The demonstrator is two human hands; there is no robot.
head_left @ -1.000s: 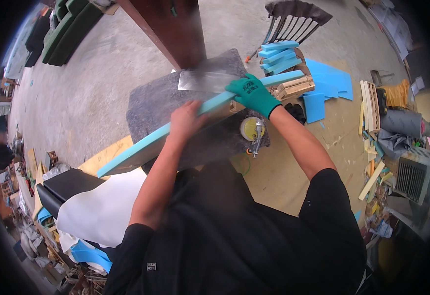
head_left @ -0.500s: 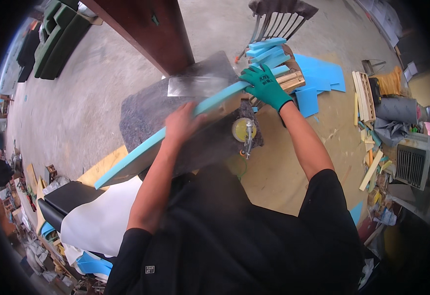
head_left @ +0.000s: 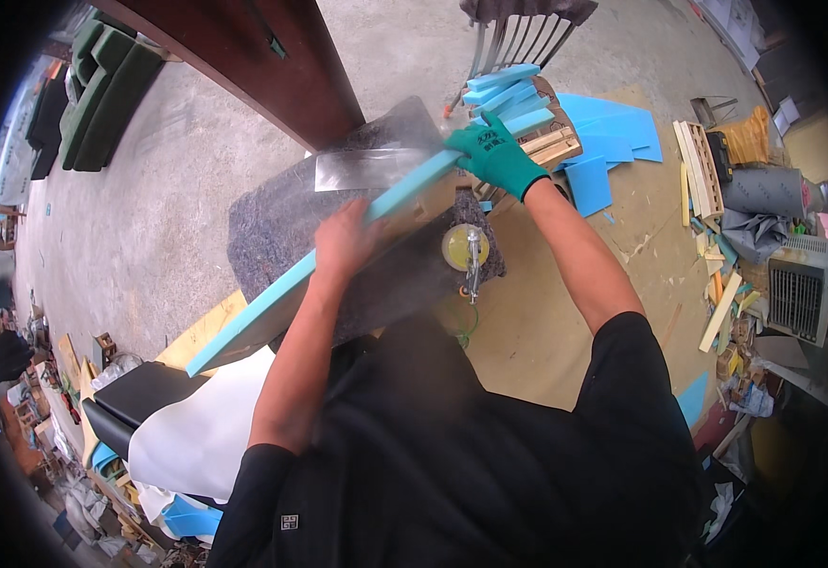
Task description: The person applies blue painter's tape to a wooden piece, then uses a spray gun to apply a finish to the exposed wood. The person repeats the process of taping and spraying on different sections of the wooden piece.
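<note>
A long light-blue foam strip (head_left: 272, 308) lies slantwise across a wooden piece on a grey felt-covered bench (head_left: 262, 227). My bare left hand (head_left: 343, 241) presses down on the strip near its middle. My right hand (head_left: 494, 156), in a green glove, grips the strip's far end. A clear plastic sheet (head_left: 376, 151) lies on the felt just beyond the strip. A yellow spray gun with a metal nozzle (head_left: 466, 251) sits on the bench's near right corner, below my right forearm.
More blue foam strips are stacked on a wooden frame (head_left: 551, 142), with blue foam sheets (head_left: 613, 142) on the floor behind. A dark red beam (head_left: 262, 62) stands at the back. Wood scraps (head_left: 721, 284) and a fan heater (head_left: 797, 293) lie right; white sheet (head_left: 196, 435) lower left.
The view has shifted a little, so bench and strip sit lower and more to the right. Both hands keep their hold on the strip; the right hand has slid slightly along its far end.
</note>
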